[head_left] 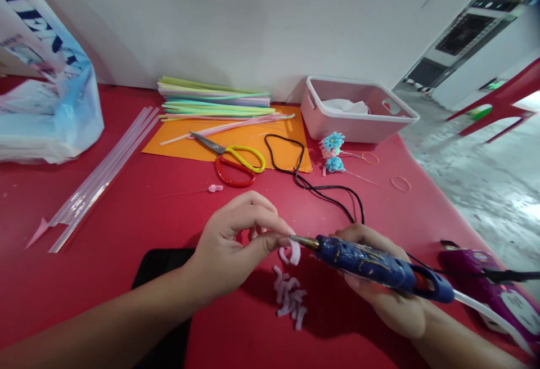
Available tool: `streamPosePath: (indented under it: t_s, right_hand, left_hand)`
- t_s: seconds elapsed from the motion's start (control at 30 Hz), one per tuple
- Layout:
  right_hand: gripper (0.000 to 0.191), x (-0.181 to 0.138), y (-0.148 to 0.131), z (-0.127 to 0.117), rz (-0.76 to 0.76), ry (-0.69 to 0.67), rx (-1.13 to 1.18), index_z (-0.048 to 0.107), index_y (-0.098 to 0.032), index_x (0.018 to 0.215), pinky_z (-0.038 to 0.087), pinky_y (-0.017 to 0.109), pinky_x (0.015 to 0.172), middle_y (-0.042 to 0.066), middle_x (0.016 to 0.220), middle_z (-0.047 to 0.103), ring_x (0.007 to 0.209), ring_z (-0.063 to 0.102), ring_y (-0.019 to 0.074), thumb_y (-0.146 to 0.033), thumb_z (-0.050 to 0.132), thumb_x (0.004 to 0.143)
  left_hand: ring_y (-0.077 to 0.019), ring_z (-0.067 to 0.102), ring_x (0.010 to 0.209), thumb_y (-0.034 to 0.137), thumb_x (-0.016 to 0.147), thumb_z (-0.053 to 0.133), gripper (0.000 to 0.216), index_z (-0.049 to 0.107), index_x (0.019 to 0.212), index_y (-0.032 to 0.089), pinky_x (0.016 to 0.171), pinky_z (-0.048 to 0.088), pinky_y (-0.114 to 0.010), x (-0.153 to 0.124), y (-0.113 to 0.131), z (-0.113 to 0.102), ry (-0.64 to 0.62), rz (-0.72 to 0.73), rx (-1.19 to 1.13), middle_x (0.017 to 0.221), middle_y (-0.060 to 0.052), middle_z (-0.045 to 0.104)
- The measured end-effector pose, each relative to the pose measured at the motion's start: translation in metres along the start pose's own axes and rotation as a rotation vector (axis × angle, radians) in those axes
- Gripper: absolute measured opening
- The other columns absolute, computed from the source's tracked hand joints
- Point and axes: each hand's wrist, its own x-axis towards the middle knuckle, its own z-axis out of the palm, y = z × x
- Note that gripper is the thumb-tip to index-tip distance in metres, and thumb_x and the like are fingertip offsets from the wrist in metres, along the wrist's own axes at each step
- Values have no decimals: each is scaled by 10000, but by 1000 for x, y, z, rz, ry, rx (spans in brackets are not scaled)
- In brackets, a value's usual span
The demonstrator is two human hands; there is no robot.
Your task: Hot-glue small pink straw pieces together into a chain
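My left hand pinches a small curled piece of pale pink pipe cleaner between thumb and fingertip. Wrapped around a blue hot glue gun is my right hand; a white glue stick sticks out of its back end. The gun's metal nozzle meets the pink piece at my left fingertips; whether glue is coming out I cannot tell. Below them, a small heap of short, bent pink pipe cleaner pieces lies on the red table.
Scissors and bundled pipe cleaners lie on orange paper. Behind stand a pink basket and blue flowers. A black cord loops across the table. Clear glue sticks, a phone and a purple power strip flank my arms.
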Motion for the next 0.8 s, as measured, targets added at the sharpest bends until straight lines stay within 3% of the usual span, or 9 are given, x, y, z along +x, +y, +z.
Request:
streamPosePath:
  t_s: [0.4, 0.8]
  right_hand:
    - [211, 4, -3, 5, -141, -27, -37, 577, -299, 1090, 412, 273, 467, -13, 664, 596, 504, 533, 161, -244, 562, 886]
    - [152, 3, -3, 4, -156, -26, -44, 550, -282, 1024, 382, 281, 470, -19, 666, 548, 500, 487, 151, -233, 537, 880]
  left_hand:
    - [-107, 586, 646, 199, 866, 741, 87, 698, 796, 174, 577, 508, -237, -1, 4, 3, 45, 54, 2, 806, -28, 601]
    - [-114, 596, 647, 211, 869, 742, 73, 713, 814, 173, 559, 490, -233, 0, 5, 4, 42, 52, -14, 791, -29, 606]
